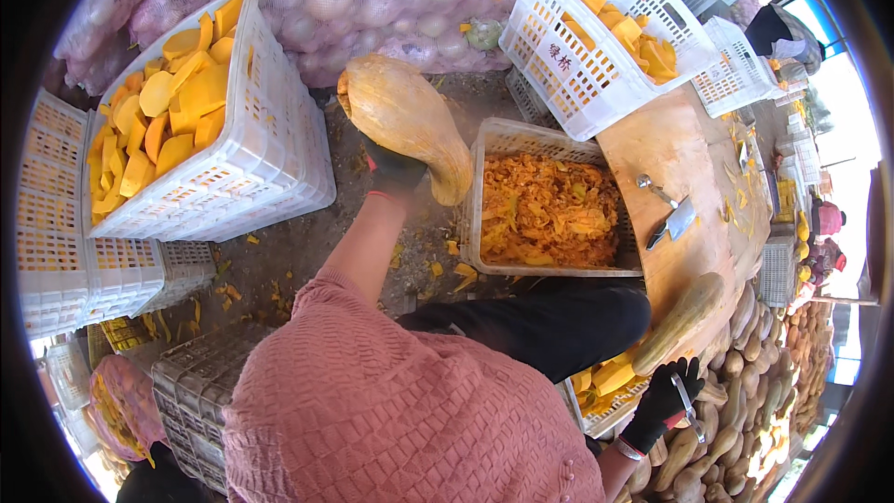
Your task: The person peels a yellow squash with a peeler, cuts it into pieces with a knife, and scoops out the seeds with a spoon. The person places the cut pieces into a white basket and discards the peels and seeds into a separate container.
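Note:
My left hand (pixel 395 169), in a black glove, grips a long-necked squash (pixel 401 101) from below, held above the ground to the left of a crate of scraps. Its rind looks orange-tan, and its narrow neck points toward that crate. At the lower right, my right hand (pixel 660 395), also gloved in black, has a metal peeler (pixel 686 405) across its fingers. Just above that hand, an uncut squash (pixel 681 325) lies on the edge of a wooden board (pixel 628 147). A cleaver (pixel 679 218) and a metal scoop (pixel 655 188) rest farther up the board.
The scrap crate (pixel 473 265) holds orange pulp and peel. Cut squash fills a white crate (pixel 279 154) at left and partly fills another (pixel 531 70) at upper right. Mesh onion sacks (pixel 363 0) line the back. Whole squashes (pixel 740 377) are heaped at right; people (pixel 831 220) are beyond.

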Motion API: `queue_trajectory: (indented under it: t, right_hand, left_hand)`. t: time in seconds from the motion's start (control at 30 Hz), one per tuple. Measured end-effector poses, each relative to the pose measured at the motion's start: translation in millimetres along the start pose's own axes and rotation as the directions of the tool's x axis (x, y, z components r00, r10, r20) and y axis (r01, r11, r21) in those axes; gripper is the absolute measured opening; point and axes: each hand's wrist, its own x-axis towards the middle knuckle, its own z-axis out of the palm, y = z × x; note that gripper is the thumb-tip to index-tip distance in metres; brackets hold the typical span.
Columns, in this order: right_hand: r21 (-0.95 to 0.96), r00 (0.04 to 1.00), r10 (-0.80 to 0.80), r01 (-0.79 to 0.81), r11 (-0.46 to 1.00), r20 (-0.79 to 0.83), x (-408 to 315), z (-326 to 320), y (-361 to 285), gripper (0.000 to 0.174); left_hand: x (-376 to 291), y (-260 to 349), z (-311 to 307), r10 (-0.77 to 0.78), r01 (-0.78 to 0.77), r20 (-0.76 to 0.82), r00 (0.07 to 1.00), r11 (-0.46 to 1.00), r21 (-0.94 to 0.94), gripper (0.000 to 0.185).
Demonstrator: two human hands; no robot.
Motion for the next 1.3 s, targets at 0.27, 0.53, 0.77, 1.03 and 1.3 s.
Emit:
queue_trajectory:
  t: [0.27, 0.53, 0.77, 1.03, 1.3]
  right_hand:
    - [-0.391, 0.961, -0.194, 0.259, 0.883, 0.197, -12.6, 6.5, -2.5, 0.012]
    - [-0.515, 0.919, -0.027, 0.245, 0.822, 0.394, -29.0, 1.0, 6.0, 0.013]
    - [-0.605, 0.937, -0.074, 0.279, 0.745, 0.341, -40.0, -2.9, 13.4, 0.016]
    - [-0.561, 0.895, 0.150, 0.126, 0.818, 0.420, -39.3, -4.6, -9.5, 0.016]
    - [-0.391, 0.912, 0.009, 0.166, 0.905, 0.410, -34.6, 3.5, 1.2, 0.017]
  left_hand:
    - [1.7, 8.2, -78.2, 0.116, -0.074, -0.336, 0.934, 0.988, 0.135, 0.061]
    - [-0.8, 10.4, -159.7, 0.219, -0.107, -0.533, 0.817, 0.967, 0.233, 0.068]
    - [5.9, 10.7, -161.5, 0.201, -0.203, -0.720, 0.664, 0.976, 0.084, 0.071]
    - [10.5, 17.4, -163.8, 0.142, -0.269, -0.821, 0.552, 0.963, -0.015, 0.071]
    - [2.0, 37.2, -136.2, 0.234, -0.053, -0.594, 0.769, 0.951, 0.306, 0.082]
